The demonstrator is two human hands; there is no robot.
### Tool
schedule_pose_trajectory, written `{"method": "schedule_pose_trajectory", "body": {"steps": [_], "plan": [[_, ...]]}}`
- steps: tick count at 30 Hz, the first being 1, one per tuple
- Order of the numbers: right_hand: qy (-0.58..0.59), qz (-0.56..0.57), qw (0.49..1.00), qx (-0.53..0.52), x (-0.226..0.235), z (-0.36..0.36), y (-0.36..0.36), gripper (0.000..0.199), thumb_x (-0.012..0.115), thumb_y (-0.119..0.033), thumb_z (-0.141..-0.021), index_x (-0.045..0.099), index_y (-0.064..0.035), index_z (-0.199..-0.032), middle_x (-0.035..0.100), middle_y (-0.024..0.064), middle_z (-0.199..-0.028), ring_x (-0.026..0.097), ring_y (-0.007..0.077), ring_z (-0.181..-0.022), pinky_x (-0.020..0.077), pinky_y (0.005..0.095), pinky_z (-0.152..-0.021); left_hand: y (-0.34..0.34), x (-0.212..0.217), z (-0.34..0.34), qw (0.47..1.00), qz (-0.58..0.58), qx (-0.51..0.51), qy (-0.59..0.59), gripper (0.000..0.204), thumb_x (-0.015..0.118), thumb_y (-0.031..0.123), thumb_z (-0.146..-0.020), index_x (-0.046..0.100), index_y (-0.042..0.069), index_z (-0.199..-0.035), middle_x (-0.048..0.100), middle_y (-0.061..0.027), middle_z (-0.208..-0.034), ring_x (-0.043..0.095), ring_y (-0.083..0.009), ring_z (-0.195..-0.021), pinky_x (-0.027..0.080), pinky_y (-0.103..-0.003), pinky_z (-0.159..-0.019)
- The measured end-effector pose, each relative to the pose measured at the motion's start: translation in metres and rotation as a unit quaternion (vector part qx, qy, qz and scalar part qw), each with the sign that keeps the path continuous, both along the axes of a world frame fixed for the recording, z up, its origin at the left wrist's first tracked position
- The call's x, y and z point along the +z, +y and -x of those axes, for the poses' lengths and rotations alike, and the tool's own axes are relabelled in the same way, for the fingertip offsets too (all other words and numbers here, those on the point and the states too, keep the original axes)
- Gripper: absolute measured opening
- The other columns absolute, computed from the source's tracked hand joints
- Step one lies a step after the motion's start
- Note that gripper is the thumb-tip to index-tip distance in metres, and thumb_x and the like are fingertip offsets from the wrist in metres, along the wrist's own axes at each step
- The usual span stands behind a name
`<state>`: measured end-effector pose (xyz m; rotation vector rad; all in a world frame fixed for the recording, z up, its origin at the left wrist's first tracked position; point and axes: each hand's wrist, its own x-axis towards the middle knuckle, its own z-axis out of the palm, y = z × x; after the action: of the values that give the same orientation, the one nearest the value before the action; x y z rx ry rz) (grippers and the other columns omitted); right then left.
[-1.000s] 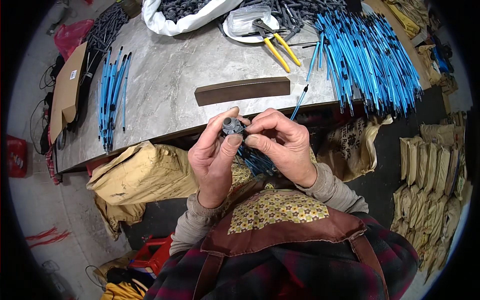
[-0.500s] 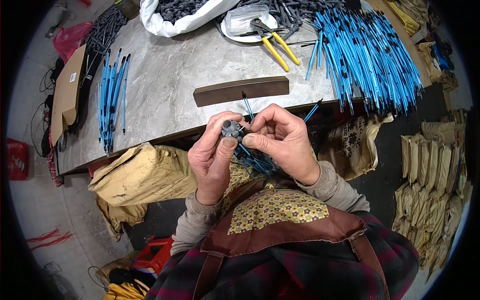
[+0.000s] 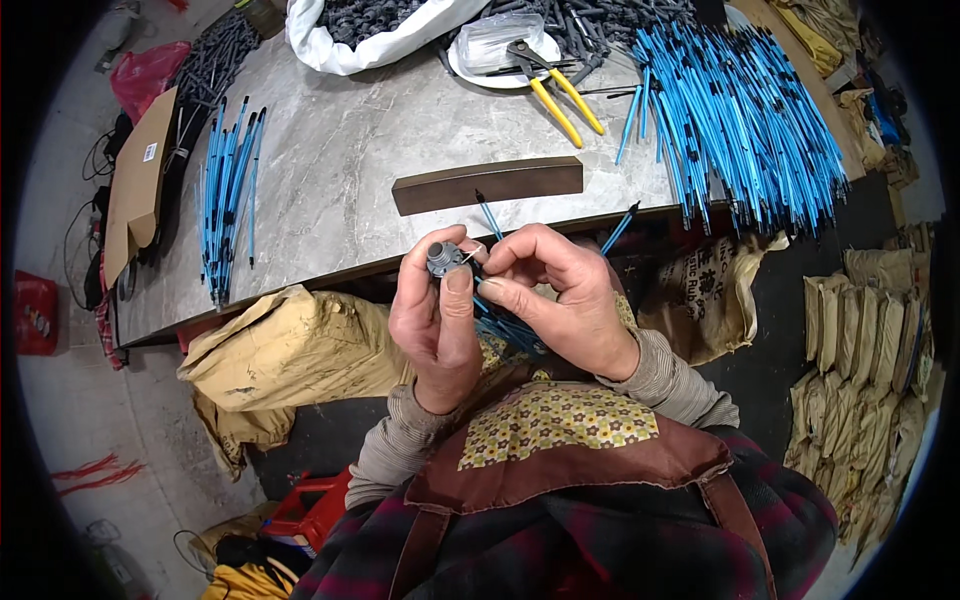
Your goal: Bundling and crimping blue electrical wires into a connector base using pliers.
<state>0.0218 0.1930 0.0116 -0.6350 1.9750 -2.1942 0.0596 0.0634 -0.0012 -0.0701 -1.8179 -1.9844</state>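
Observation:
My left hand (image 3: 432,335) is closed around a dark grey round plastic hub (image 3: 440,258), thumb and forefinger gripping its sides. Close against it, my right hand (image 3: 570,300) pinches with thumb and forefinger. A thin pale strand (image 3: 470,257) shows between the hub and the right fingertips; its full length is hidden. Several blue rods (image 3: 510,330) with dark fittings hang below the hands over my lap, partly covered by the fingers. Two more blue rods, a left one (image 3: 489,219) and a right one (image 3: 620,228), stick up past the hands with black tips.
A dark brown bar (image 3: 487,186) lies near the table's front edge. Yellow-handled pliers (image 3: 556,98) rest by a white dish (image 3: 461,66). Blue rods are heaped at right (image 3: 740,125), with a smaller bunch (image 3: 230,190) at left. A tan sack (image 3: 290,345) lies below the edge.
My left hand and the hub have shifted a little to the left, and the hub is tilted differently. The right hand has followed slightly, still pinching. The whole view has moved a touch.

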Motion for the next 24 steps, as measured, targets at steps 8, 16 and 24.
{"method": "schedule_pose_trajectory", "body": {"steps": [8, 16, 24], "plan": [[0.252, -0.049, 0.963, -0.086, 0.007, -0.003, 0.002, 0.025, 0.073, 0.004, -0.081, 0.066, -0.0018, -0.105, 0.071, 0.011, -0.1, 0.063, 0.0158, -0.087, 0.049, 0.0231, -0.072, -0.017, 0.0, 0.007, 0.996, -0.032, -0.075, 0.031, 0.035, 0.053, 0.012, -0.098, 0.052, -0.003, -0.129, 0.062, -0.0115, -0.103, 0.057, -0.0177, -0.09, 0.046, -0.028, -0.086], [0.307, -0.098, 0.944, -0.076, 0.002, -0.003, 0.003, 0.03, 0.075, -0.001, -0.079, 0.066, -0.0006, -0.107, 0.07, 0.0168, -0.116, 0.064, 0.0173, -0.085, 0.0502, 0.0273, -0.076, -0.017, -0.001, 0.001, 0.999, 0.009, -0.048, 0.016, 0.035, 0.051, 0.01, -0.099, 0.052, -0.003, -0.13, 0.063, -0.0114, -0.105, 0.057, -0.0165, -0.091, 0.046, -0.027, -0.086], [0.365, -0.134, 0.918, -0.072, -0.003, -0.006, 0.0, 0.032, 0.074, 0.0, -0.078, 0.063, 0.0, -0.108, 0.068, 0.0183, -0.122, 0.063, 0.0158, -0.08, 0.0493, 0.0261, -0.073, -0.011, -0.001, -0.002, 0.999, 0.039, -0.014, 0.002, 0.036, 0.05, 0.015, -0.1, 0.054, -0.006, -0.129, 0.063, -0.015, -0.109, 0.058, -0.0182, -0.096, 0.045, -0.028, -0.089]]}}
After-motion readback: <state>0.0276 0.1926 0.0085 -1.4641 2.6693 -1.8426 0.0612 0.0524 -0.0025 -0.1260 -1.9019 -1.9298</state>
